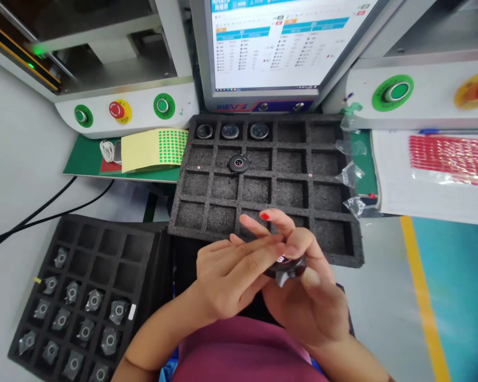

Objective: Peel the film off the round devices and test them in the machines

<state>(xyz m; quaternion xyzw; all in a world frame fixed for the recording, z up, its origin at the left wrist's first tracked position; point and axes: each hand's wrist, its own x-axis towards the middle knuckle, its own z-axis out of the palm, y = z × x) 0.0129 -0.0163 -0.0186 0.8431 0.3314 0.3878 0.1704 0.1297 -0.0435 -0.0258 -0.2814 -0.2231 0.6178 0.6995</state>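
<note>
A round black smartwatch body [298,267] without a strap is held up near my chest, its screen partly lit. A pale tab sticks out from its lower edge. My right hand [322,297] grips the watch from the right, with thumb and bent index finger at its rim. A small red mark shows on one of its raised fingertips. From the left, my left hand [233,273] lays its long fingers over the watch face, touching it; its thumb is mostly hidden. Beyond my hands, another watch body [238,163] lies back up across a divider of the black foam tray [263,144].
Three watches [230,131] sit in the tray's back row. A stack of foam trays [143,233] at lower left holds several wrapped watches. Behind stand a monitor [263,98] and machine buttons [119,110]. Sticker sheets [141,151] and papers [398,185] flank the tray.
</note>
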